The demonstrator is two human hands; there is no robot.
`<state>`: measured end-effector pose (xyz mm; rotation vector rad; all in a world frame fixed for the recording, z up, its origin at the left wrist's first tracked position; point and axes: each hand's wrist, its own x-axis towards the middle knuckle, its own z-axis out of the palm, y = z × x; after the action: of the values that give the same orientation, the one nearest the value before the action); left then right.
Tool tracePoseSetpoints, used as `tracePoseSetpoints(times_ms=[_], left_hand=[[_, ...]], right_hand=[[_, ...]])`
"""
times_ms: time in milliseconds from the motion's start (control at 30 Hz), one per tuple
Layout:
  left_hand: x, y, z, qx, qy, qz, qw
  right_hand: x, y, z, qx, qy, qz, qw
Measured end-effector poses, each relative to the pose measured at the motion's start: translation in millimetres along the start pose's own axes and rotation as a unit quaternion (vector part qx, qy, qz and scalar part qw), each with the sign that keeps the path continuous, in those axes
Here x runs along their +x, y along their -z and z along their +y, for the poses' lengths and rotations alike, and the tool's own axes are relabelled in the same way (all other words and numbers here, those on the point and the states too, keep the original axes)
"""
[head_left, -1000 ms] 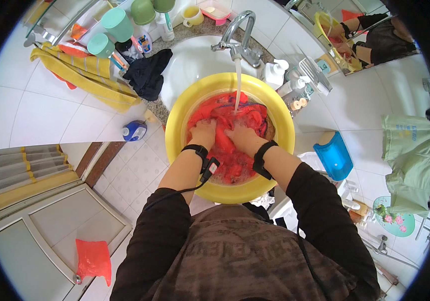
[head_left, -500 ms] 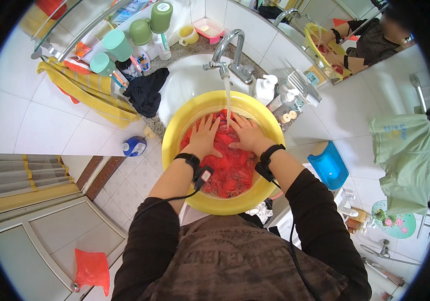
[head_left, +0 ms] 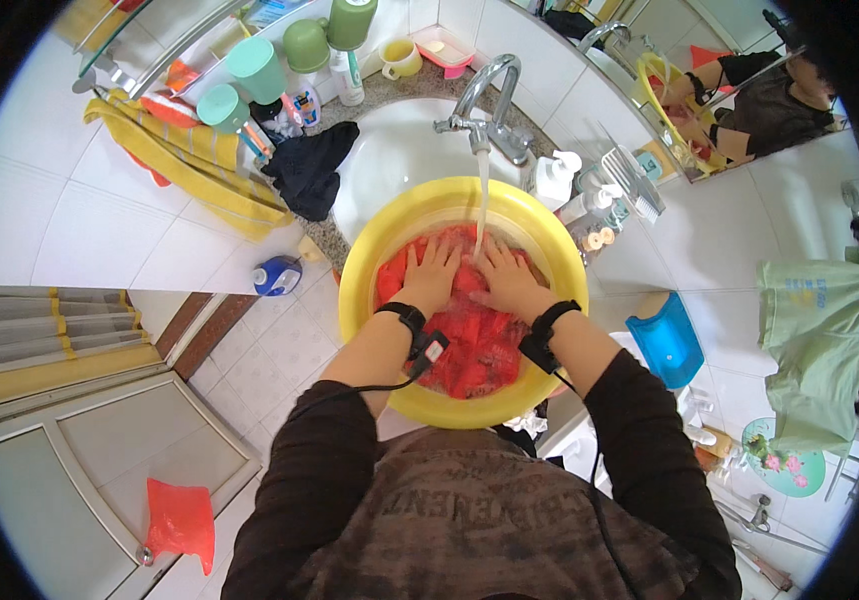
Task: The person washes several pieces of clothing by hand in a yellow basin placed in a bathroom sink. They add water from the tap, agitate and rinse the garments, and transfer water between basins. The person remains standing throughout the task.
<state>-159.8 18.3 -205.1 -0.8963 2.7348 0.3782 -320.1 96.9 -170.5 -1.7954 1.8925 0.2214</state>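
A yellow basin (head_left: 359,300) holds water and a red cloth (head_left: 469,350) that lies soaked in it. Both of my hands are in the basin, palms down on the cloth. My left hand (head_left: 431,278) lies on its left part with the fingers stretched out. On the right, my right hand (head_left: 511,286) rests flat with its fingers spread, their tips partly under the water. A stream of water (head_left: 482,190) falls from the chrome faucet (head_left: 487,100) between my fingertips. Neither hand grips the cloth.
Behind the basin is a white sink (head_left: 399,150). A black cloth (head_left: 314,168) hangs over its left edge, near cups and toothbrushes. Pump bottles (head_left: 553,180) stand at the right. A yellow towel (head_left: 184,165) hangs left; a blue detergent bottle (head_left: 276,276) stands below.
The whole view has shifted a little, so the basin and sink appear farther right. My hands stay on the red cloth, slightly nearer to me within the basin. Water keeps running.
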Motion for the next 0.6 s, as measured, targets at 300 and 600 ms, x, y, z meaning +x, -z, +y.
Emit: tracePoseSetpoints(times_ms=[300,600], left_hand=[[-50.3,14.9,2.9,-0.018,0.097,-0.088,0.991],[-30.1,-16.9,4.2,0.06,0.108,-0.054,0.991]], right_hand=[[-16.1,-10.2,-26.5,-0.044,0.036,-0.032,0.998],[-3.8,-16.7,-25.4,-0.058,0.016,-0.05,0.997]])
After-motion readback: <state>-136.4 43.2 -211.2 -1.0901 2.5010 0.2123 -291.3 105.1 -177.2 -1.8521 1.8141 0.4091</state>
